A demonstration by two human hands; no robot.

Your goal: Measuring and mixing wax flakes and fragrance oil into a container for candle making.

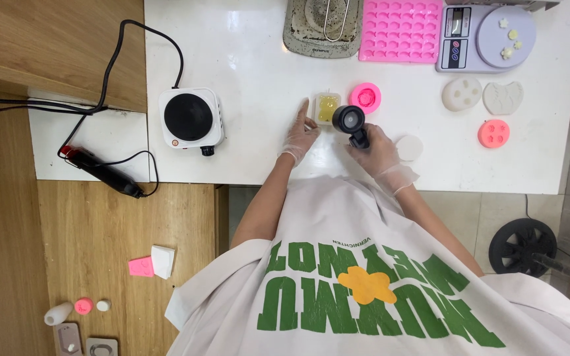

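Note:
My right hand (379, 146), in a clear glove, grips a black tool with a round barrel end (349, 120) that points up at the camera. It hovers just right of a small square mould filled with yellowish liquid (327, 107) on the white table (252, 59). Gloved too, my left hand (301, 132) rests flat on the table with a fingertip against the mould's left edge. A round pink mould (365, 97) sits right behind the tool.
A small electric hotplate (190, 118) stands left of my hands, its cable running to the wooden side. At the back lie a metal tray (323, 28), a pink multi-cavity mould (400, 30) and a scale (486, 38). White and pink moulds (494, 133) lie at right.

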